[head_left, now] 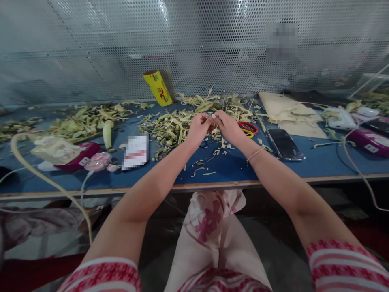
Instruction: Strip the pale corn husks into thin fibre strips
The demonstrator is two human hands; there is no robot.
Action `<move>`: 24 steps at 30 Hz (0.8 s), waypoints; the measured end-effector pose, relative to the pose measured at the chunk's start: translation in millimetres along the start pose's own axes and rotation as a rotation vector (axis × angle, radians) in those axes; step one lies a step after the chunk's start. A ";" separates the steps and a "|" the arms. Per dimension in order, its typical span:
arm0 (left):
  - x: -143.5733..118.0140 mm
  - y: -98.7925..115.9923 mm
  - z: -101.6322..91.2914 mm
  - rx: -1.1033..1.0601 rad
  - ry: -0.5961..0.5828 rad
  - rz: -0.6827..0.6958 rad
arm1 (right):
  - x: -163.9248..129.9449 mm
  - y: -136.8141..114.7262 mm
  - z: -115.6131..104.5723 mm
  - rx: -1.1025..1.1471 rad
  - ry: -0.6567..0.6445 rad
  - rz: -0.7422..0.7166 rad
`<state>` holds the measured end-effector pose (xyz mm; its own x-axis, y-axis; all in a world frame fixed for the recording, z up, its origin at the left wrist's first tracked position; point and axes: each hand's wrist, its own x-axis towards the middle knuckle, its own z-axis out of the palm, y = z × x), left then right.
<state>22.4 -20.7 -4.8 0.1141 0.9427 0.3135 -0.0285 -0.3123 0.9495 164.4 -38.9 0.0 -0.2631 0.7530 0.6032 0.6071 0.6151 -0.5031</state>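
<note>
My left hand [199, 126] and my right hand [227, 126] meet above the blue table, fingertips pinched together. A small pale bit [213, 116] shows at the fingers; whether it is held or wrapped round a finger I cannot tell. Anything else between the fingertips is hidden. Beneath and around both hands spreads a heap of dried greenish-yellow plant strips [172, 129]. Beside my right hand lie a red loop [249, 126] and a yellow loop [248, 133], resembling scissor handles, partly covered by that hand.
Another plant pile [82, 121] lies left. A yellow tube [158, 88] leans near the perforated metal wall [194, 48]. A phone [285, 144] and brown cardboard [285, 107] are right. A blurred packet [135, 152], a purple device [80, 156] and a pale hose [57, 182] are left.
</note>
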 end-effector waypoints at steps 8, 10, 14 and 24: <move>-8.4 13.3 1.2 -0.039 -0.060 -0.059 | -0.4 5.2 -0.8 0.052 0.041 -0.009; -10.9 17.5 2.1 -0.051 -0.049 -0.082 | 0.4 7.5 -0.2 0.048 0.044 -0.011; -12.0 20.1 4.4 -0.133 -0.021 -0.126 | 0.6 7.1 -0.5 0.080 0.055 -0.054; -12.9 23.1 4.5 -0.330 -0.091 -0.249 | 2.8 7.0 2.3 0.298 0.096 0.032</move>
<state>24.7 -40.6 12.9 0.2450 0.9657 0.0860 -0.3034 -0.0078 0.9528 166.1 -32.0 -3.3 -0.1668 0.7566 0.6322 0.3634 0.6432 -0.6739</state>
